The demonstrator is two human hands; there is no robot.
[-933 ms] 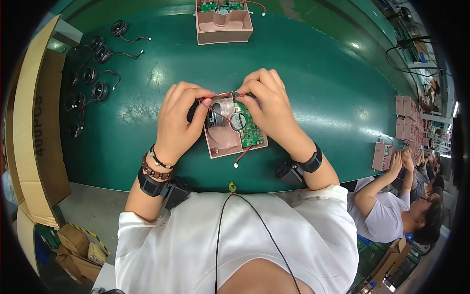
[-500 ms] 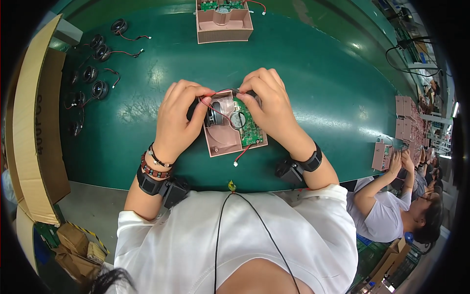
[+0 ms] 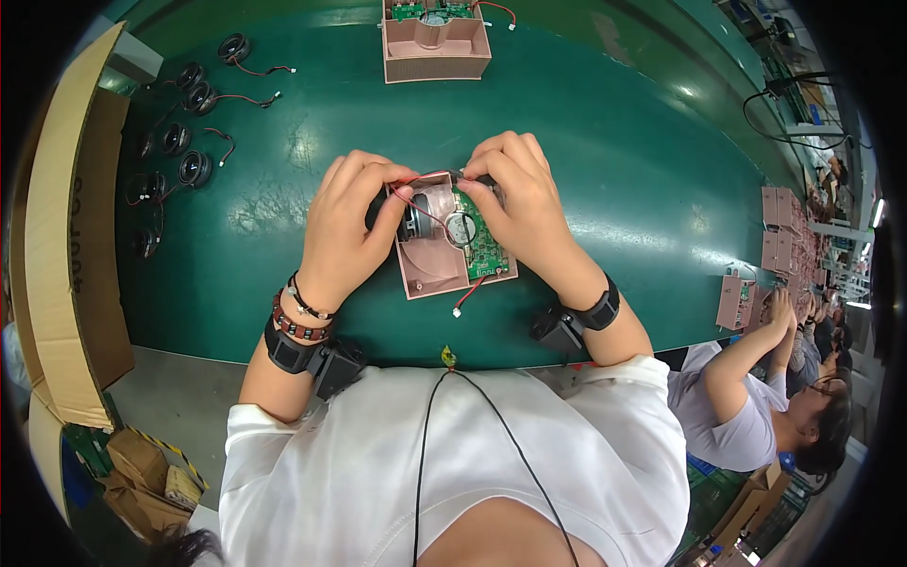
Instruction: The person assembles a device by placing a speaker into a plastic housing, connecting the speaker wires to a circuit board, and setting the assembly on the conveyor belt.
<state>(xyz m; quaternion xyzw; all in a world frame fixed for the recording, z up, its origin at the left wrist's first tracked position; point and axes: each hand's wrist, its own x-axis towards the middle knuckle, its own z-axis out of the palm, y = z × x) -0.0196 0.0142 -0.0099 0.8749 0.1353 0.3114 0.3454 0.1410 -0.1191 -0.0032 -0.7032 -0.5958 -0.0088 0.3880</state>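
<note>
A pink open-topped housing lies in front of me on the green table, between my two hands. In its left part sits a black round speaker. A green circuit board fills its right side, with a round silver part beside it. My left hand pinches the red and black speaker wire at the housing's far left corner. Closed around that wire's other end near the board's far edge is my right hand; its fingertips partly hide the end. A second short wire with a white plug hangs over the near edge.
Several loose speakers with wires lie at the left, next to a tall cardboard box. Another pink housing stands at the far edge. At the right, a co-worker handles a pink housing near more stacked ones.
My hands keep their grip on the wire with hardly any movement. The co-worker's arms at the right have shifted slightly.
</note>
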